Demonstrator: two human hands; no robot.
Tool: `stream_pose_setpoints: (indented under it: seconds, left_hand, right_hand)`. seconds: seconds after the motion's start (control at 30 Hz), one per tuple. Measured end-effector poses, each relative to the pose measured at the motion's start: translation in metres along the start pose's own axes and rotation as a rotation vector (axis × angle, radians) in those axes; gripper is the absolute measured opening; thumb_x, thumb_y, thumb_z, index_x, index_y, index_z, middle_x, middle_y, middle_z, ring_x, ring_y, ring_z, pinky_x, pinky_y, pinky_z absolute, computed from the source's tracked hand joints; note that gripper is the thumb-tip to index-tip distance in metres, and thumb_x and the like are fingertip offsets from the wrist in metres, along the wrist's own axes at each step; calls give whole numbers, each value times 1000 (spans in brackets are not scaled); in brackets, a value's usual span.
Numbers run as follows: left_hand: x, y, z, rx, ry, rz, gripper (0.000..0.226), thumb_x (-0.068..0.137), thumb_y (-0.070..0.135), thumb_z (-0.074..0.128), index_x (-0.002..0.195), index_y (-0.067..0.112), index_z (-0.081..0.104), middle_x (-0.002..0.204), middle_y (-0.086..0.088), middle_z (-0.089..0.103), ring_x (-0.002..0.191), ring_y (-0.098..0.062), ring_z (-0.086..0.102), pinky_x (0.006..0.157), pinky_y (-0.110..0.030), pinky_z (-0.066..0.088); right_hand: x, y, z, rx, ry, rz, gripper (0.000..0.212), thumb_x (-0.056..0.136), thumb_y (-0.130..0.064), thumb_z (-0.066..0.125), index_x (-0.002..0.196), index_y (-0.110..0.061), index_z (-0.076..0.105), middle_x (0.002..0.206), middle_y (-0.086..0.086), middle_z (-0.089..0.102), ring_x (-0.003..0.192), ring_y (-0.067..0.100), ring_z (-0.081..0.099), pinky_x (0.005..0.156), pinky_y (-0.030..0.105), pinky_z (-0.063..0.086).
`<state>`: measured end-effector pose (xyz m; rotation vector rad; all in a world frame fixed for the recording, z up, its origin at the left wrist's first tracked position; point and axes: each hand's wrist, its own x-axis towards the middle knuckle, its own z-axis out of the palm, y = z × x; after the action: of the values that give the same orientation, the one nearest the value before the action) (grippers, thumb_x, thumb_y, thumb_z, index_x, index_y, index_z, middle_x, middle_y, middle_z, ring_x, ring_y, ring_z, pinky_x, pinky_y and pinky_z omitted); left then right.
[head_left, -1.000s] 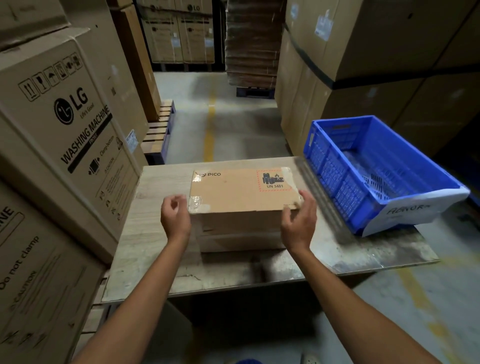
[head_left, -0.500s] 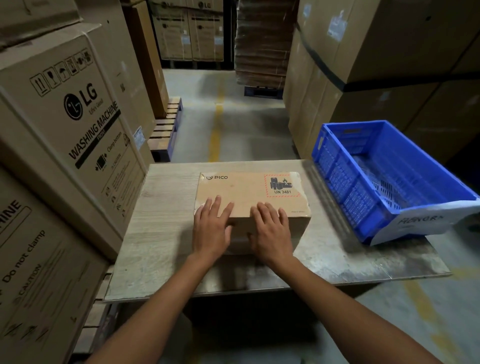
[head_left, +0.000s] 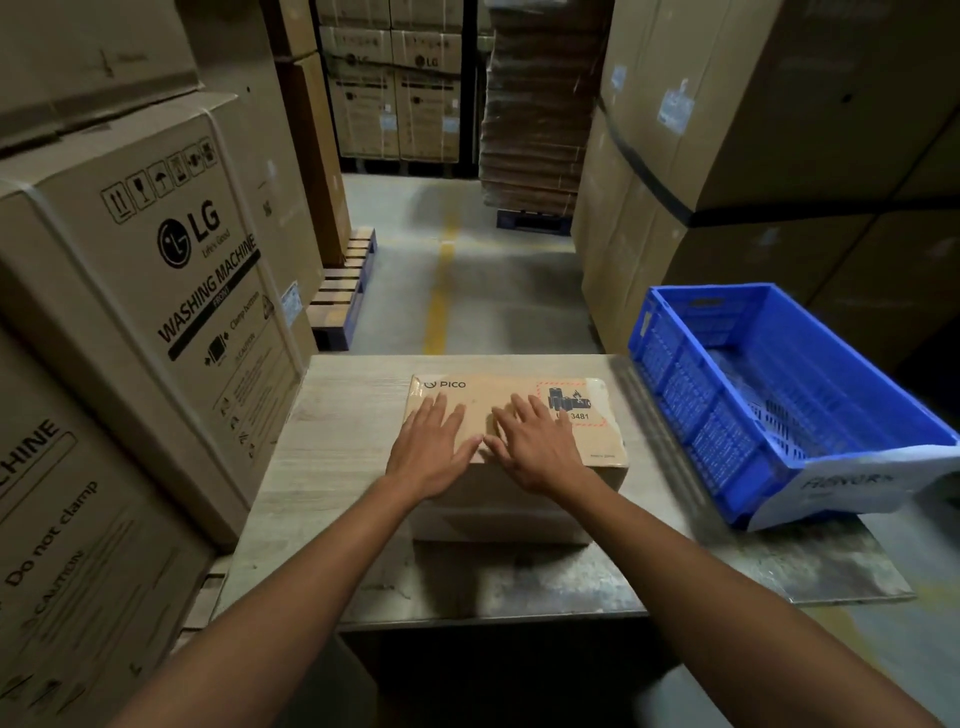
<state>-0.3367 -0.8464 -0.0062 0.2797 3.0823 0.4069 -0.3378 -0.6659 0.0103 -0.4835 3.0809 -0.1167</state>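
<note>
1. Pressing down on the top of the box (head_left: 488, 397), both hands lie flat with fingers straight and spread, gripping nothing.
2. The left hand (head_left: 434, 452) covers the top's left part, just below the "PICO" print.
3. The right hand (head_left: 537, 449) lies beside it toward the middle, and its fingertips reach the red-bordered label (head_left: 587, 402) and hide part of the number.
4. The two thumbs point at each other and come very close. Whether they touch cannot be told.
5. The box sits on the counter (head_left: 337, 441), about midway across and nearer the far edge.
6. A blue crate (head_left: 701, 415) stands on the counter's right end, near the box but apart from it, with a white label on its near corner.
7. Tall cartons (head_left: 156, 291) marked "LG WASHING MACHINE" stand close against the counter's left side.
8. Beyond the counter, a yellow line (head_left: 441, 291) runs along the floor, with a pallet (head_left: 345, 291) to its left.
</note>
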Motion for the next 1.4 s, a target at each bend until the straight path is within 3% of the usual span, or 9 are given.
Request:
stream_pose_setpoints:
  seconds: [0.13, 0.3, 0.5, 0.67, 0.93, 1.03, 1.13, 1.23, 1.4]
  left_hand:
    - [9, 9, -6, 63, -21, -32, 61, 100, 58, 34, 151, 24, 36, 160, -14, 26, 147, -33, 23, 118, -47, 25]
    - [21, 25, -26, 127, -102, -85, 51, 100, 53, 39, 138, 21, 46, 145, -16, 41, 132, -35, 39, 103, -52, 41]
    - [47, 64, -23, 96, -200, -30, 56, 102, 39, 42, 152, 16, 27, 165, -19, 2, 151, -36, 9, 118, -57, 21]
    - [44, 91, 10, -90, -143, 130, 55, 105, 46, 28, 156, 26, 23, 167, -6, 11, 153, -25, 6, 122, -53, 6]
    - [52, 88, 15, -88, -155, 136, 57, 105, 50, 23, 157, 27, 24, 167, -3, 10, 154, -23, 4, 122, -53, 3]
    - [40, 82, 15, -51, -38, 206, 49, 105, 43, 31, 144, 19, 48, 161, -9, 31, 150, -27, 23, 121, -51, 14]
    - [18, 79, 19, 58, 262, 307, 40, 93, 34, 40, 108, 13, 70, 128, -11, 65, 117, -29, 61, 102, -46, 43]
    - [-1, 75, 31, -5, 357, 321, 35, 89, 31, 42, 89, 14, 72, 102, -7, 73, 94, -27, 68, 81, -39, 51]
    - [-4, 77, 33, -48, 324, 263, 24, 91, 23, 50, 90, 11, 70, 105, -11, 71, 98, -31, 65, 84, -41, 51]
  right_hand:
    - [-1, -1, 16, -1, -43, 24, 57, 104, -55, 19, 151, -24, 26, 164, 9, 19, 152, 32, 14, 116, 63, 17]
    - [4, 5, -5, -6, -46, -23, 51, 101, -57, 33, 139, -25, 44, 147, 7, 40, 136, 28, 36, 104, 56, 36]
    - [14, 32, -24, -8, -162, 130, 73, 94, -66, 40, 155, -27, 29, 164, 15, 17, 150, 37, 17, 113, 65, 22]
    - [4, 58, -9, 51, -284, 270, 87, 92, -71, 37, 160, -32, -3, 167, 9, -13, 153, 33, -13, 114, 72, 4]
    - [8, 63, -12, 133, -287, 252, 92, 89, -73, 44, 159, -35, -1, 167, 7, -12, 153, 31, -13, 116, 70, 2]
    - [-4, 63, -14, 157, -153, 234, 76, 89, -65, 50, 155, -31, 31, 167, 9, 14, 154, 30, 7, 114, 66, 15]
    - [-19, 58, -6, 22, 205, 217, 36, 93, -44, 50, 105, -18, 72, 128, 7, 62, 123, 27, 52, 96, 46, 43]
    - [-33, 53, 19, 87, 395, 187, 27, 92, -30, 56, 80, -11, 69, 90, 6, 66, 85, 28, 61, 68, 36, 47]
    - [-39, 51, 36, 111, 500, 143, 14, 91, -21, 60, 81, -11, 60, 88, 7, 63, 82, 29, 60, 71, 40, 48]
